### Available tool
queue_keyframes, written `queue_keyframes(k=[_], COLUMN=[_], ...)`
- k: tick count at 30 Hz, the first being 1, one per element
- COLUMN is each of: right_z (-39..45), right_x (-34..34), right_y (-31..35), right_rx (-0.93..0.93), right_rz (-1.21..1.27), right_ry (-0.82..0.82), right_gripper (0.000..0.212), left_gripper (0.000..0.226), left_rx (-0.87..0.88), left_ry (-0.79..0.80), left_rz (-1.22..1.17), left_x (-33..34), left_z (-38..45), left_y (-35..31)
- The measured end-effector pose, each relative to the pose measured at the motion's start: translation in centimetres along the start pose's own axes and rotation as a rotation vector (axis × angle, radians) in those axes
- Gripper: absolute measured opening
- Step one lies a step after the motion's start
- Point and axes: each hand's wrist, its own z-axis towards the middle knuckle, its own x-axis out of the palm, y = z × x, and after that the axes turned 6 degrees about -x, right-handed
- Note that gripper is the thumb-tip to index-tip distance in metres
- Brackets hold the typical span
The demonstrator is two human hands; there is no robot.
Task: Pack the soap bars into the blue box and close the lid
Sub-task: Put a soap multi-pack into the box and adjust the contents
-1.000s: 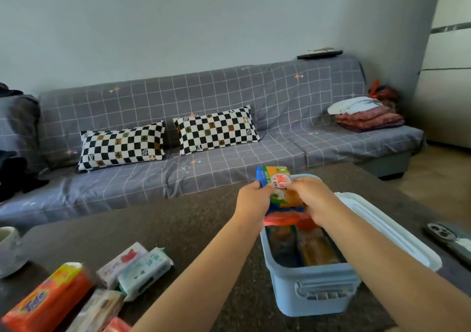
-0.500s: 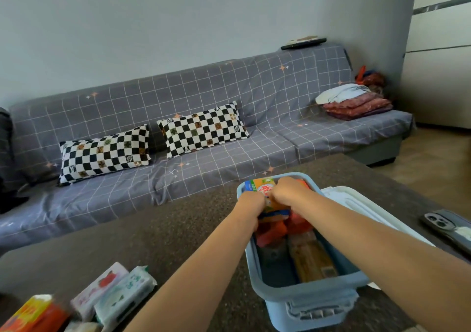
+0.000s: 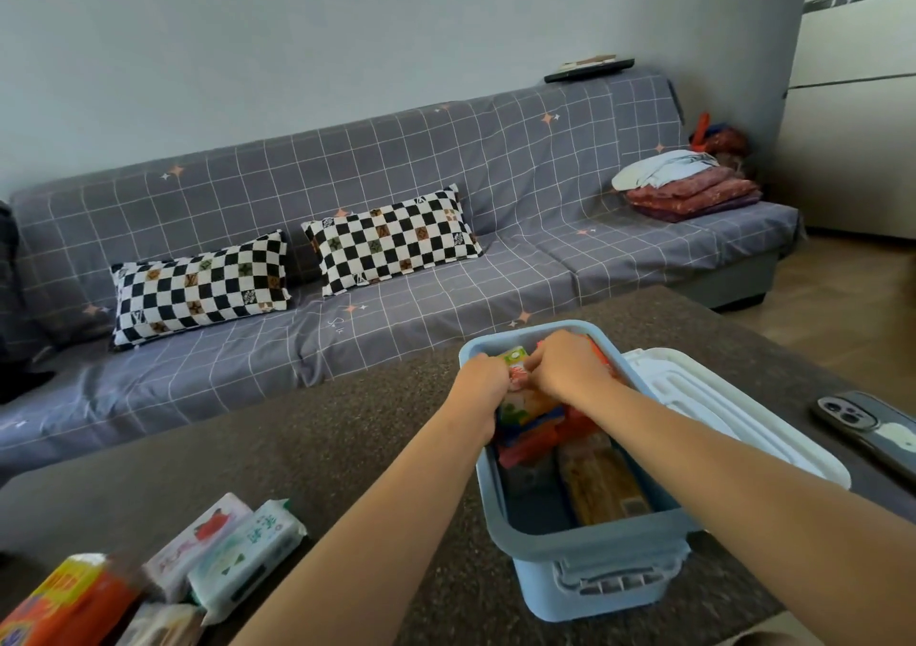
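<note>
The blue box (image 3: 585, 541) stands open on the dark table, its white lid (image 3: 718, 412) lying against its right side. Both hands are inside its far end. My left hand (image 3: 478, 385) and my right hand (image 3: 565, 365) grip a colourful soap bar (image 3: 528, 405) between them, low among the others. Orange-red bars (image 3: 575, 427) and a brown-wrapped bar (image 3: 604, 487) lie in the box. On the table at lower left rest several more bars: a white one with red print (image 3: 198, 541), a white-green one (image 3: 248, 556) and an orange one (image 3: 69, 601).
A phone (image 3: 872, 427) lies on the table's right edge. The table (image 3: 297, 437) stretches left of the box. Behind it is a grey checked sofa (image 3: 446, 189) with two chequered pillows and folded cloth at its right end.
Both hands have lowered the colourful soap bar from above the box down into its far end. The view has shifted left and down.
</note>
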Motion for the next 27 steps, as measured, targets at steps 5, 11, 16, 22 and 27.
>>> queue_keyframes(k=[5, 11, 16, 22, 27], right_z=[-1.4, -3.7, -4.5, -4.0, -3.0], right_x=[-0.8, -1.2, -0.6, 0.5, 1.2], right_y=[-0.5, -2.8, -2.7, -2.4, -2.2], right_rx=[-0.212, -0.458, -0.502, -0.572, -0.566], right_rz=[-0.25, -0.403, -0.516, -0.739, -0.78], right_ry=[0.155, 0.159, 0.144, 0.109, 0.078], right_gripper=[0.039, 0.055, 0.069, 0.068, 0.066], left_gripper=[0.022, 0.046, 0.039, 0.043, 0.048], left_rx=[0.257, 0.449, 0.37, 0.337, 0.326], left_ry=[-0.08, -0.208, -0.117, -0.103, -0.11], left_rz=[0.264, 0.316, 0.168, 0.028, 0.011], left_x=[-1.8, -3.6, -3.4, -3.1, -3.2], left_z=[-1.0, -1.8, -0.6, -1.0, -1.6], left_y=[1.0, 3.9, 5.6, 5.9, 5.4])
